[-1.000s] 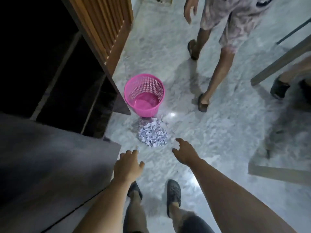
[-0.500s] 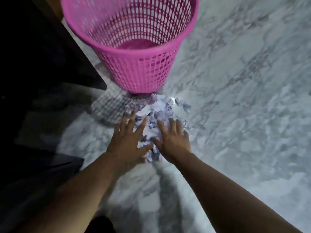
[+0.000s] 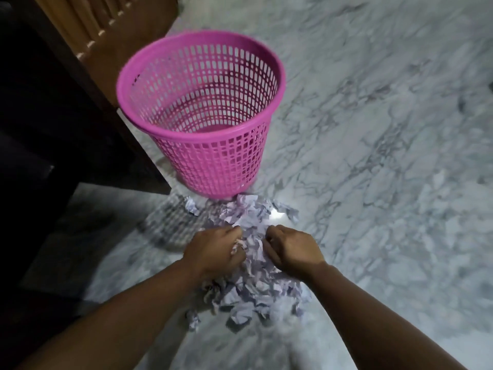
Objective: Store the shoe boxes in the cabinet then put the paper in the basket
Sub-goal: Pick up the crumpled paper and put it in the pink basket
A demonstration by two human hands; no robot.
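- Left hand (image 3: 217, 252) and right hand (image 3: 290, 249): fingers curled into crumpled paper scraps (image 3: 253, 284), each gripping a clump.
- Scrap pile on marble floor (image 3: 386, 156), under and between both hands.
- Pink mesh basket (image 3: 202, 108) directly ahead, touching the pile's far edge; both hands about equally near.

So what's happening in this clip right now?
A person is crouched over a pile of crumpled paper on a marble floor. The left hand and right hand both have their fingers curled into the scraps, gathering handfuls. The pink basket stands just beyond the pile, beside a dark wooden cabinet, apparently with no paper in it yet.
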